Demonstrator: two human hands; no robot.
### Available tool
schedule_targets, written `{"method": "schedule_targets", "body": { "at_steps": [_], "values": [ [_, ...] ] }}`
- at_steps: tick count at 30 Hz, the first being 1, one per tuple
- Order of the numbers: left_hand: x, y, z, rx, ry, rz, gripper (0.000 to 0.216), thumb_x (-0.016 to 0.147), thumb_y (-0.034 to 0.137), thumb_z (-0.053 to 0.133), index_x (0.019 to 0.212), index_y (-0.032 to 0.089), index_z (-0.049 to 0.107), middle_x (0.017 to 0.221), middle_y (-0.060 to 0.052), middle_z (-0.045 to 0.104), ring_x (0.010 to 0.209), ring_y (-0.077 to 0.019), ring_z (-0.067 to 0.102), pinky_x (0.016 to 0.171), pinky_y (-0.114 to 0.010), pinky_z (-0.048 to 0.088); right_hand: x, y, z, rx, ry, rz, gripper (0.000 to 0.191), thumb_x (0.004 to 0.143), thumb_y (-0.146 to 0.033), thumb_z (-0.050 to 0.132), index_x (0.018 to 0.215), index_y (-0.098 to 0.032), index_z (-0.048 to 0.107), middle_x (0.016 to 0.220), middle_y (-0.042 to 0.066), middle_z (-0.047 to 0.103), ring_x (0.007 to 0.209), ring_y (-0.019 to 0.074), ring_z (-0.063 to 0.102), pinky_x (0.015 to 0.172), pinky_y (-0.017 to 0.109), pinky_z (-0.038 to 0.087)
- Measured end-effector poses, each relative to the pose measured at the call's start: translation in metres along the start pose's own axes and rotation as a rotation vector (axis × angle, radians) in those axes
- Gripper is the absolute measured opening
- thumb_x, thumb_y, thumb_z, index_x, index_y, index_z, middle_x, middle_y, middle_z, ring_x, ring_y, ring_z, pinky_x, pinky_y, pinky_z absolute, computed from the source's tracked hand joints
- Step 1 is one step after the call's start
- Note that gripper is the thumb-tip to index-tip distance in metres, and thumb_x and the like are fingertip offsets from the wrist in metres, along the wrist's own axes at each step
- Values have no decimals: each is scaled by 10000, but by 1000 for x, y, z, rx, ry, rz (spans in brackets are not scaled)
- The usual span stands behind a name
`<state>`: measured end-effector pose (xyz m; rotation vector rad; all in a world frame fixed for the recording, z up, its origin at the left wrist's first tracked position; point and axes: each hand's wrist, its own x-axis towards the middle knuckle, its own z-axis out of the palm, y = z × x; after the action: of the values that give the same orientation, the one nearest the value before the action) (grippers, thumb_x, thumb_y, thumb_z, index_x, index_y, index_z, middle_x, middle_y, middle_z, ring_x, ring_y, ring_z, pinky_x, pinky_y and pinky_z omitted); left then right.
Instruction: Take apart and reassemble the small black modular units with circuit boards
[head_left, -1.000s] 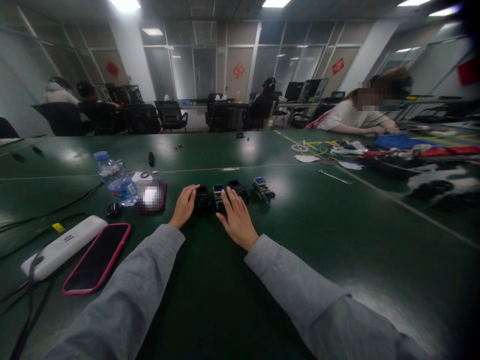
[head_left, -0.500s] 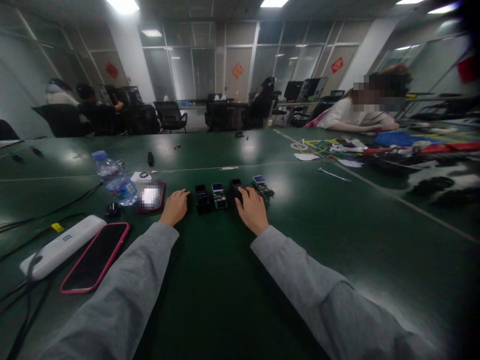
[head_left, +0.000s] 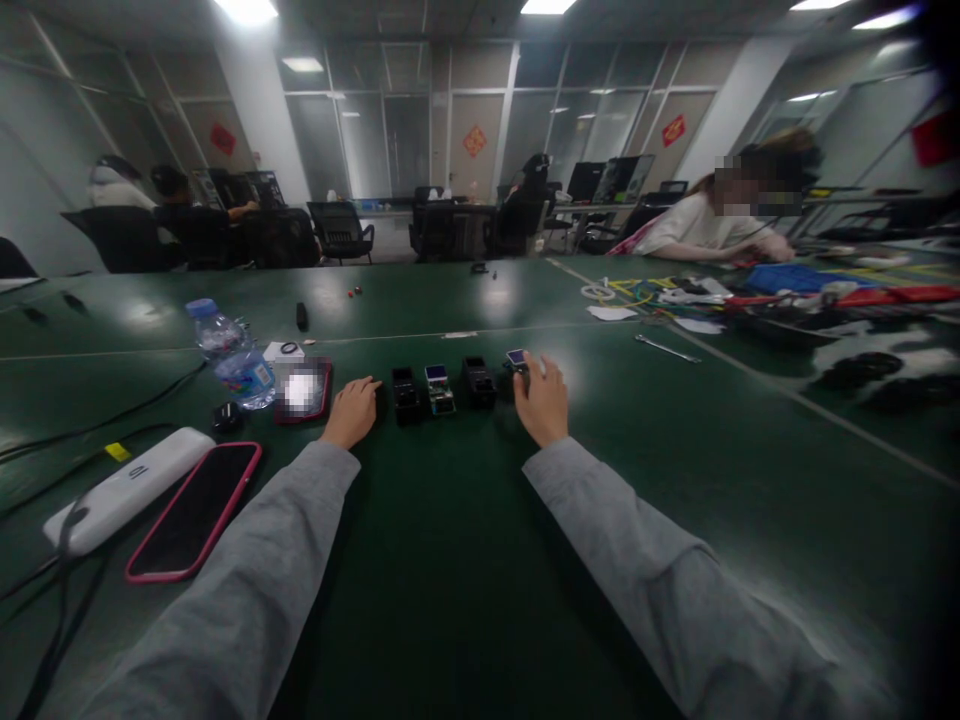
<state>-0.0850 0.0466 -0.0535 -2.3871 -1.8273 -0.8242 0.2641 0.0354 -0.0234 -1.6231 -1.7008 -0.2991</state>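
Four small devices stand in a row on the green table (head_left: 450, 520). From the left they are a black case (head_left: 405, 393), a bare circuit board with a small screen (head_left: 438, 402), another black case (head_left: 478, 383) and a second circuit board with a screen (head_left: 516, 357). My right hand (head_left: 544, 402) is around that second board, thumb on its near left side and fingers over its right; most of the board is hidden. My left hand (head_left: 352, 410) rests on the table left of the first black case, fingers stretched out, holding nothing.
On the left lie a phone with a pink rim (head_left: 196, 512), a white power bank (head_left: 129, 490), a water bottle (head_left: 234, 358), a second phone (head_left: 304, 390) and cables. A wrench (head_left: 667, 348) and a pile of cables (head_left: 637, 290) are right. A person (head_left: 697, 220) leans on the table.
My right hand has left the second black case and moved right onto the end circuit board, which now sits slightly left and less slanted. My left hand has stayed put.
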Motion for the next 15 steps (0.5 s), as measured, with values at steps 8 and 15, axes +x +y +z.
{"method": "schedule_targets", "body": {
  "at_steps": [8,15],
  "values": [
    [1,1,-1,68,-22,14,370,914,203,360,1217,167,569,1321,-143,543,1240,-250,476,1037,-480,363,-1,13,10,54,-89,96,408,872,-251,461,1267,-157,506,1133,136,517,909,254,574,759,355,475],
    [2,1,-2,165,-69,16,385,934,235,336,1249,165,546,1334,-123,537,1250,-243,469,1024,-456,393,-1,11,11,33,-58,57,367,826,-217,526,1189,-157,518,1063,120,519,868,245,563,740,339,463]
  ]
}}
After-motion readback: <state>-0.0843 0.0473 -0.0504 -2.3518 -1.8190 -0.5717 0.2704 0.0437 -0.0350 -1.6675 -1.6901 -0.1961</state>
